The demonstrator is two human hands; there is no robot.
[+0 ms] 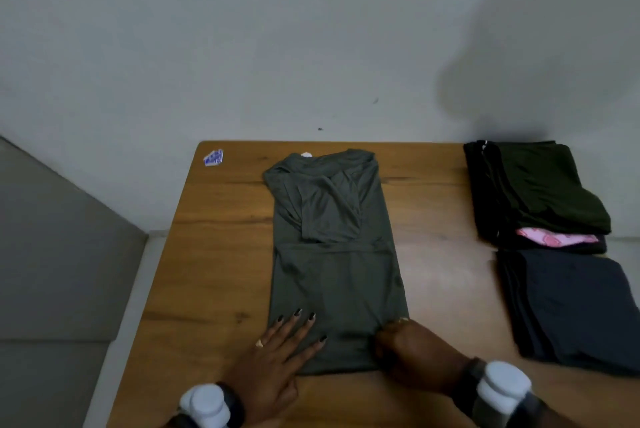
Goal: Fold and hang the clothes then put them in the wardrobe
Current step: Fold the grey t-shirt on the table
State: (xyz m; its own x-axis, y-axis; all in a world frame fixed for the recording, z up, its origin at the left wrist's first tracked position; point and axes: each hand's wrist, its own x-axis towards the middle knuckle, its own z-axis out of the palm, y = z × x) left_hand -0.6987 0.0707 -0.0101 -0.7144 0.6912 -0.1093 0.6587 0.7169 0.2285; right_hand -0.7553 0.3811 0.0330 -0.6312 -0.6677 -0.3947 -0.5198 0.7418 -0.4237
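Note:
A grey-green t-shirt (332,254) lies on the wooden table (214,254), folded lengthwise into a narrow strip with its sleeves tucked in and its collar at the far end. My left hand (277,365) rests flat with straight fingers on the shirt's near left corner. My right hand (412,355) sits at the near right corner with its fingers curled round the hem. Both wrists wear bands with white trackers.
Folded clothes are piled at the table's right: a dark green stack (540,188) over a pink garment (557,239), and a dark grey stack (571,310) nearer me. A small blue-and-white sticker (213,157) sits at the far left corner. A wall backs the table.

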